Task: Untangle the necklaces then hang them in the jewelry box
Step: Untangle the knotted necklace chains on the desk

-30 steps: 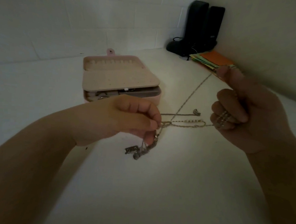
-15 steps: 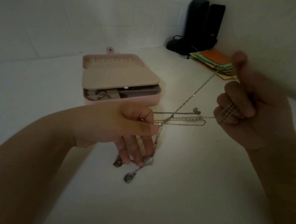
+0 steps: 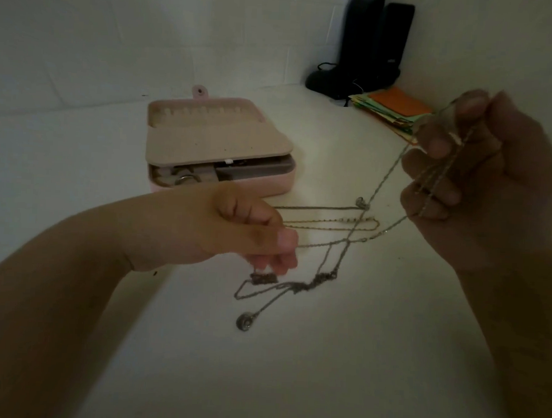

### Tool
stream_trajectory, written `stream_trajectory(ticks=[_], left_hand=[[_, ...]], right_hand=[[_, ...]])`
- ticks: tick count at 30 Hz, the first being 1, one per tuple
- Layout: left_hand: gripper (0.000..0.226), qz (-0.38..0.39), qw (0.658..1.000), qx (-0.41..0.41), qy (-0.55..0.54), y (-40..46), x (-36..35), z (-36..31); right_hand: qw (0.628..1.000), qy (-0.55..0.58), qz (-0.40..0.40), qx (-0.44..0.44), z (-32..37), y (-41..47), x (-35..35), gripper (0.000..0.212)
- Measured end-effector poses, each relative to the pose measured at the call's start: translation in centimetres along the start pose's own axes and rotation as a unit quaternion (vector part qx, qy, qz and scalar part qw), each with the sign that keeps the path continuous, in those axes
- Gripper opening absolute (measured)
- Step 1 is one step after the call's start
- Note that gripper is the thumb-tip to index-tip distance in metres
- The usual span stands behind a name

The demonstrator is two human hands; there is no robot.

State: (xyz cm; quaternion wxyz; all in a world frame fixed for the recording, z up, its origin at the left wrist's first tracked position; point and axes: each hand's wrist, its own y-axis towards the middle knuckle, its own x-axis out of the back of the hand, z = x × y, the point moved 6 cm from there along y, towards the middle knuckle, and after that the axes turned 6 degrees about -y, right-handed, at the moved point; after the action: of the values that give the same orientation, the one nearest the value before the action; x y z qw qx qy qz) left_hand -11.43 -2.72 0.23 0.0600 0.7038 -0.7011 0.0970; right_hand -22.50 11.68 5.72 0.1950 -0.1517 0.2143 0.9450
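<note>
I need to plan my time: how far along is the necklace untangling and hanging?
Done: only the pink jewelry box stands open. In hand: the left hand and right hand each grip thin metal chains stretched between them, with a knot near the round pendant. Left: separating every chain and hanging them; the lid's hooks look bare.

The necklaces (image 3: 337, 240) look like thin metal chain, some links silvery and one strand yellowish with small pale beads, all catching a dull glint. A round metal pendant (image 3: 245, 321) shines faintly. The jewelry box (image 3: 282, 183) has a pink, matt, smooth shell, and the lid's inside (image 3: 214, 141) looks like soft, matt beige lining. The worktop (image 3: 259, 383) is white, smooth and matt. At its far right corner lie matt coloured paper sheets (image 3: 395, 109) beside black speakers (image 3: 366, 44) with a matt face.
</note>
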Motion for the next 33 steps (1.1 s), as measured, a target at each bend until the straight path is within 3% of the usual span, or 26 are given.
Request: stream_trajectory(ticks=[5,8,12,19,23,26,29,31,33], left_hand=[[0.027,0.013,0.998,-0.001,0.063,-0.1,-0.8,-0.8],[0.031,-0.043,0.987,-0.024,0.152,0.0,-1.1,-1.8],[0.034,-0.032,0.984,-0.072,0.163,0.5,-3.5,-2.0],[0.020,-0.028,0.977,-0.077,0.197,0.7,-4.2,-1.7],[0.018,-0.050,0.986,-0.066,0.146,0.6,-3.0,-1.6],[0.016,-0.076,0.995,-0.055,-0.022,0.6,-1.7,-1.6],[0.008,-0.079,0.983,-0.056,-0.156,0.3,-0.8,-1.7],[0.012,-0.071,0.979,-0.060,-0.181,0.2,-0.6,-1.8],[0.015,-0.069,0.979,-0.063,-0.182,0.1,-0.6,-1.9]], right_hand=[[0.999,-0.019,0.026,-0.021,-0.7,0.2,-0.5,0.008],[0.997,-0.020,0.068,-0.037,-1.3,0.0,-1.3,0.009],[0.993,-0.004,0.105,-0.058,-2.1,0.1,-2.2,0.010],[0.993,-0.013,0.095,-0.064,-2.3,0.2,-2.0,0.007],[0.996,-0.043,0.068,-0.043,-1.9,0.1,-1.6,0.008],[0.994,-0.100,0.012,-0.046,-1.7,0.3,-0.9,0.009],[0.947,-0.296,-0.039,-0.121,-2.5,0.1,0.0,0.017],[0.883,-0.426,-0.012,-0.195,-3.9,-0.2,-0.1,0.032],[0.858,-0.456,0.038,-0.235,-5.1,-0.6,-1.0,0.041]])
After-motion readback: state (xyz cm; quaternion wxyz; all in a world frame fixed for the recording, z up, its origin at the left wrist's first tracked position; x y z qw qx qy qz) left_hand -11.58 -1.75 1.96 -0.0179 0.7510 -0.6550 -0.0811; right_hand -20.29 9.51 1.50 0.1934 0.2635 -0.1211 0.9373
